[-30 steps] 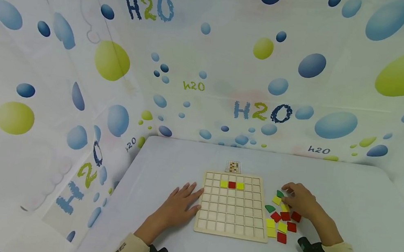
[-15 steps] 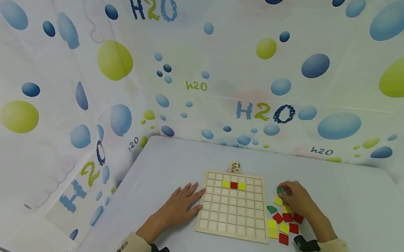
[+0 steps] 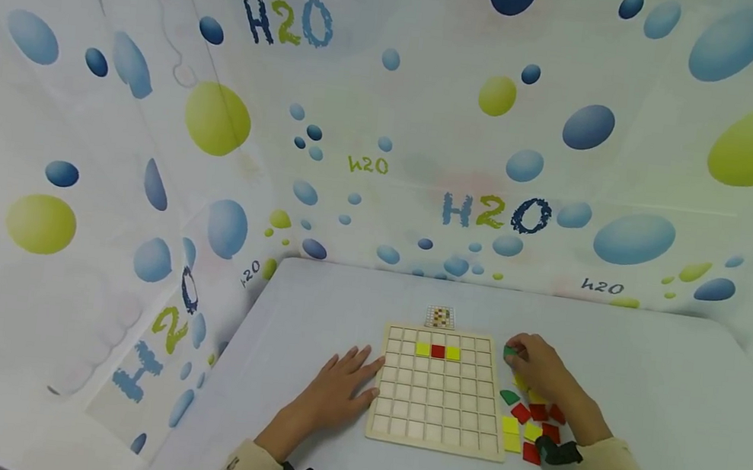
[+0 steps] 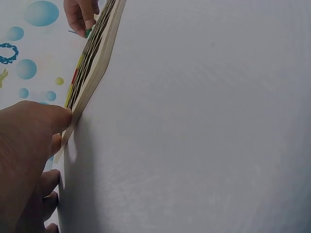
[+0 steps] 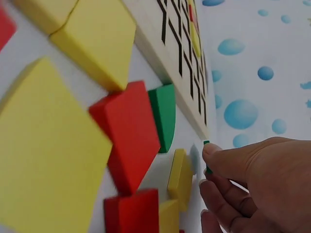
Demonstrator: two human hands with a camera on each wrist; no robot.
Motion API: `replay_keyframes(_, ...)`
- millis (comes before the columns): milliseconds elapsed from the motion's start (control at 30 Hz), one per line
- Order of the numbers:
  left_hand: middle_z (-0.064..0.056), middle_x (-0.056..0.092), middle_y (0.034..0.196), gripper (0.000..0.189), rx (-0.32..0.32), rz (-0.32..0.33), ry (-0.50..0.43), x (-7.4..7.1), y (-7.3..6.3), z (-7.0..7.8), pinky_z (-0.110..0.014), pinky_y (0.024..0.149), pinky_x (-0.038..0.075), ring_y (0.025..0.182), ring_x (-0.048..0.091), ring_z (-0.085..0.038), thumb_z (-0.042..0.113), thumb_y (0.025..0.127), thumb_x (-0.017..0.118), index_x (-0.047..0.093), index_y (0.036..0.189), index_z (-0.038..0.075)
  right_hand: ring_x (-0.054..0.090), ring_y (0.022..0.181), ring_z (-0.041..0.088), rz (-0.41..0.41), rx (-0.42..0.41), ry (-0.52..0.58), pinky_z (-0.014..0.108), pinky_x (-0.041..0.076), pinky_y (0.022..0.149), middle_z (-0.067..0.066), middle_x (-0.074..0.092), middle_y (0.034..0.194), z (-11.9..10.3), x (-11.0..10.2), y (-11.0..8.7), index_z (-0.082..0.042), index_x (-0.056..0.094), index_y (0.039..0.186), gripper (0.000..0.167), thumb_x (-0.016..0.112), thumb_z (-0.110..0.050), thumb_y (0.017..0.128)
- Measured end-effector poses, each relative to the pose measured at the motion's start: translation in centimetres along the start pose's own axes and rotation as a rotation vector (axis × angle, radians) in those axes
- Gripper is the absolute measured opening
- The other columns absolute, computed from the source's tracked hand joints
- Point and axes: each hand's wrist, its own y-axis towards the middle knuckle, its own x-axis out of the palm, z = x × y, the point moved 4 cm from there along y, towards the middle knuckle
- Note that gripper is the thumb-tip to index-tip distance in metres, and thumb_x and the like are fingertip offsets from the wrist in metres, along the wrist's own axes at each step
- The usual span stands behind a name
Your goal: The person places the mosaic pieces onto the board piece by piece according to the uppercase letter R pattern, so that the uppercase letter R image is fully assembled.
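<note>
My right hand point(image 3: 542, 366) pinches a small green piece point(image 3: 510, 352) between thumb and fingertips, just off the right edge of a wooden grid board point(image 3: 435, 396). Most of that piece is hidden by the fingers in the right wrist view. My left hand point(image 3: 335, 393) lies with fingers spread against the board's left edge, its thumb point(image 4: 60, 119) at the rim in the left wrist view. In an upper row of the board sit a yellow tile point(image 3: 423, 349), a red tile point(image 3: 438, 352) and another yellow tile point(image 3: 453, 353).
Loose red tiles point(image 5: 129, 136) and yellow tiles point(image 5: 99, 41) are scattered right of the board, partly under my right forearm. Among them lies a rounded green piece point(image 3: 509, 397). A small printed pattern card point(image 3: 440, 317) is behind the board on the white table point(image 3: 315, 297).
My right hand has picked the green piece from the far end of the loose pieces and carried it left toward the board. The left hand stays at the board's edge.
</note>
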Motion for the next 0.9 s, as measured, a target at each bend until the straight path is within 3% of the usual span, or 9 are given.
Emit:
replay_keyframes(300,-0.007,0.031,0.173,0.060,-0.021,0.012,0.014,-0.1,-0.4,-0.2,-0.062,0.128,0.022,0.161,0.026,-0.034,0.048,0.108,0.054,0.042,0.164,0.028,0.062,0.106,0.029,0.019,-0.029,0.018,0.049,0.057,0.096,0.016,0.062,0.116,-1.1,1.2,1.4,0.002,0.064,0.128,0.029,0.068,-0.012,0.103)
replay_keyframes(633,-0.008,0.031,0.173,0.060,-0.002,0.008,0.013,-0.1,0.1,0.1,-0.063,0.128,0.021,0.161,0.026,-0.035,0.048,0.108,0.052,0.041,0.164,0.028,0.062,0.106,0.030,0.019,-0.021,0.018,0.049,0.057,0.095,0.017,0.062,0.117,-2.6,1.1,1.3,0.002,0.064,0.126,0.027,0.068,-0.011,0.103)
replay_keyframes(900,-0.008,0.032,0.173,0.061,-0.006,0.010,0.031,0.2,0.1,0.2,-0.063,0.127,0.024,0.161,0.027,-0.035,0.049,0.108,0.052,0.042,0.164,0.028,0.063,0.104,0.032,0.019,-0.061,-0.005,0.050,0.058,0.094,0.020,0.062,0.117,-3.4,1.0,0.8,0.004,0.064,0.125,0.025,0.067,-0.009,0.103)
